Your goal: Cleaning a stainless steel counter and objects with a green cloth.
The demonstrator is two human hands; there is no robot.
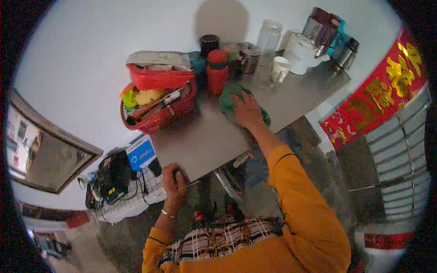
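My right hand (248, 109) lies over a crumpled green cloth (229, 95) on the grey tabletop, fingers bent into it and pressing it down. Just beyond the cloth stands a red bottle (217, 75) with a rounded red lid. My left hand (174, 185) is at the table's near left corner, its fingers curled in; whether anything is inside them is hidden. Left of the cloth, a red plastic basket (159, 119) holds mixed small items, with a smaller red basket (159, 79) on top.
Along the wall stand a black-lidded canister (209, 43), a metal pot (249, 58), a glass jar (269, 38), a white mug (280, 69), a white kettle (301, 52) and a steel flask (348, 53). Left of the table, a blue box (141, 154) and black cables sit on a lower surface.
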